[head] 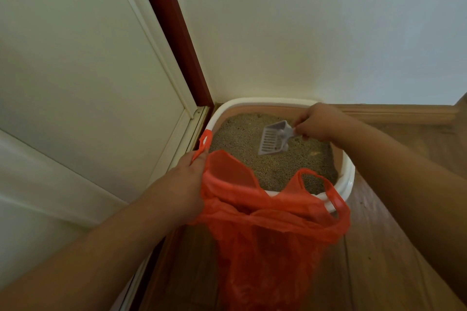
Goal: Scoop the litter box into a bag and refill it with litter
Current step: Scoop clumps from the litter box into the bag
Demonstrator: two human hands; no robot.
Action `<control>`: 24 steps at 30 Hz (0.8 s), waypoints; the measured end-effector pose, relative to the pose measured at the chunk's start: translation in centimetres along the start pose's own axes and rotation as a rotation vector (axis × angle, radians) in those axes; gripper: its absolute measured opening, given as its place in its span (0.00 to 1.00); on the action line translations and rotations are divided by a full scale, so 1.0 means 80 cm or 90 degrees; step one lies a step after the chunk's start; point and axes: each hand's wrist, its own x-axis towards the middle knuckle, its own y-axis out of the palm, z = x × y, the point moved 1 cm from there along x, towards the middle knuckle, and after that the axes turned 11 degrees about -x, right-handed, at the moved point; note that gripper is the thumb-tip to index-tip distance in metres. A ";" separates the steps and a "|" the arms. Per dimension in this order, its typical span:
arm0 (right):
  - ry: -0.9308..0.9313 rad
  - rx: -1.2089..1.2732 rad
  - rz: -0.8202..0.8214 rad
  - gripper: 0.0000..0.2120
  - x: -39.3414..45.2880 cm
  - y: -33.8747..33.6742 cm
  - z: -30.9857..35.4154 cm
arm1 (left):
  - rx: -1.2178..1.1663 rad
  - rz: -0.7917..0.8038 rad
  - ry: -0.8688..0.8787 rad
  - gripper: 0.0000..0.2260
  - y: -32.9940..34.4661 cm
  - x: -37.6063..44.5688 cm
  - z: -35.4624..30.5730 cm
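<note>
A litter box (347, 179) with a white rim stands on the floor in the corner, filled with grey-brown litter (252, 141). My right hand (316, 122) grips the handle of a pale slotted plastic scoop (274, 137), whose blade tilts down just over the litter. My left hand (185, 182) holds one handle of an orange plastic bag (273, 230). The bag hangs open in front of the box, its mouth at the near rim. Its other handle stands free on the right.
A cream door (88, 83) with a dark red frame (174, 33) runs along the left, close to the box. A white wall (316, 28) is behind it. Wooden floor (391, 247) and a wooden skirting board (399, 113) lie to the right.
</note>
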 end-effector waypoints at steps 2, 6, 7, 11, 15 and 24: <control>0.040 -0.043 -0.010 0.05 0.009 0.012 -0.013 | 0.009 -0.003 -0.005 0.42 0.002 0.001 0.000; 0.138 -0.058 -0.001 0.07 0.013 0.014 -0.030 | 0.000 0.004 -0.013 0.42 0.003 0.003 0.000; 0.171 -0.062 0.016 0.08 0.015 0.013 -0.035 | -0.001 0.002 -0.013 0.41 0.004 0.004 0.000; 0.230 -0.053 0.067 0.08 0.017 0.024 -0.060 | -0.008 -0.019 -0.008 0.40 0.004 0.007 0.001; 0.203 -0.133 0.123 0.22 0.012 0.038 -0.059 | -0.024 -0.029 -0.014 0.43 0.002 0.011 0.000; 0.253 0.013 0.077 0.17 0.023 0.063 -0.060 | -0.024 -0.015 -0.020 0.44 0.009 0.021 0.001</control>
